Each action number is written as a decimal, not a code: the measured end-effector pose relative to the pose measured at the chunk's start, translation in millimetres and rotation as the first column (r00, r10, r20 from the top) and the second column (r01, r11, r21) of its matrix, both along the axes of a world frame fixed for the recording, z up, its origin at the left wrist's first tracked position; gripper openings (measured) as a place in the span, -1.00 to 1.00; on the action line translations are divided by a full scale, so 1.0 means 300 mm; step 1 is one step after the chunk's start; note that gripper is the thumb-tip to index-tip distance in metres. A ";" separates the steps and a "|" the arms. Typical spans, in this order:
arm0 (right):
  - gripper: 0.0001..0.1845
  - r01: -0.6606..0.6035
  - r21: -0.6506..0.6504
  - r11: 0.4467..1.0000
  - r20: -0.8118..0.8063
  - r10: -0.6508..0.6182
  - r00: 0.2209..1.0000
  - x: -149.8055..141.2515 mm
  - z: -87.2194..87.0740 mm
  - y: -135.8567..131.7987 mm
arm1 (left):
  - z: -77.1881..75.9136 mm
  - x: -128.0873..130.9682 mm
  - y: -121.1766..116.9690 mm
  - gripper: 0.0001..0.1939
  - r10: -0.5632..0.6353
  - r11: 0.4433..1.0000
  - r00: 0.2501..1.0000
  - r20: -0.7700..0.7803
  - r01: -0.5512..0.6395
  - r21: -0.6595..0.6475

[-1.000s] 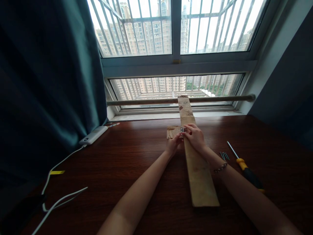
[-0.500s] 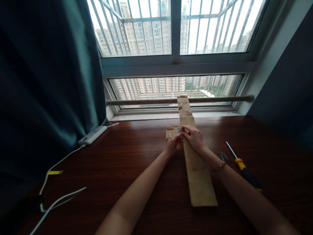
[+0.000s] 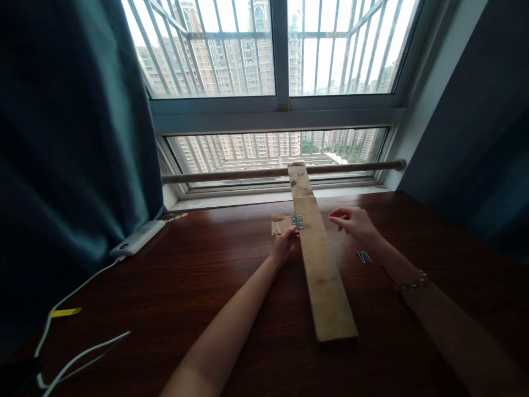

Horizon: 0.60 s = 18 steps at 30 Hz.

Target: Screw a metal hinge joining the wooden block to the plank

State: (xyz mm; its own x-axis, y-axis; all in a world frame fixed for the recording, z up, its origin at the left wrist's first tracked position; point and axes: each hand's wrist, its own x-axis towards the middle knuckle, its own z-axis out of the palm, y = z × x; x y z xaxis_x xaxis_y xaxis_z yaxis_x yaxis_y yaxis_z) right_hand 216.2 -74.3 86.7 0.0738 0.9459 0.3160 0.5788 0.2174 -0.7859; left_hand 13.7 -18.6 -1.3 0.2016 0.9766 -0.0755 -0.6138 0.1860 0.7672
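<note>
A metal hinge [image 3: 297,222] lies across the seam between a small wood block [image 3: 278,225] and a long wooden plank [image 3: 326,275]. My left hand [image 3: 284,245] is closed at the near edge of this joint, its thumb against the hinge; its other fingers are partly hidden by the wood. To the right of the plank, my right hand [image 3: 354,223] hovers above the table, fingers loosely curled with a gap at the tips and nothing visible in them. Several screws [image 3: 363,257] rest on the table just below that hand.
The plank's far end reaches over the sill to a horizontal rail [image 3: 231,175] at the window. On the left are a white power bank [image 3: 138,238], its white cable [image 3: 82,286], a yellow strip [image 3: 66,312] and a dark curtain [image 3: 78,138]. The brown table [image 3: 198,264] lies beneath everything.
My right hand has left the hinge and moved right, off the plank, uncovering the hinge. My left hand stays at the joint. The screwdriver on the right no longer shows, and the view has shifted slightly.
</note>
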 end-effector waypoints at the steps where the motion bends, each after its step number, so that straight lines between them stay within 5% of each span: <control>1: -0.81 0.033 -0.011 0.999 0.132 -0.031 0.991 0.040 -0.006 -0.024 | 0.000 0.000 0.000 -0.81 0.003 1.000 1.000 0.005 -0.003 -0.001; 4: -0.91 0.148 -0.048 0.988 0.425 -0.114 0.898 0.133 -0.070 -0.093 | -0.001 -0.001 0.000 -0.79 -0.006 1.000 1.000 0.017 0.006 0.003; 9: -0.85 0.281 -0.113 0.953 0.605 -0.159 0.781 0.208 -0.198 -0.158 | -0.003 -0.003 0.002 -0.81 -0.026 1.000 1.000 0.012 0.026 0.007; 13: -0.80 0.406 -0.133 0.904 0.681 -0.214 0.701 0.243 -0.226 -0.161 | 0.004 -0.003 -0.001 -0.79 -0.025 1.000 0.999 0.028 0.025 0.006; 18: -0.82 0.426 -0.209 0.880 0.684 -0.180 0.707 0.249 -0.239 -0.155 | 0.014 -0.002 -0.005 -0.80 -0.006 1.000 1.000 0.025 0.006 -0.015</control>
State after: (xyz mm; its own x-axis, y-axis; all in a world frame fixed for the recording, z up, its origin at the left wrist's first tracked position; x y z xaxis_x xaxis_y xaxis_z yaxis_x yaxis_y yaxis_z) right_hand 290.8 -120.7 15.0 0.2768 0.9581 0.0739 0.9456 -0.2579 -0.1984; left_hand 13.1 -20.0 2.9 0.2091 0.9742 -0.0855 -0.6313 0.2012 0.7490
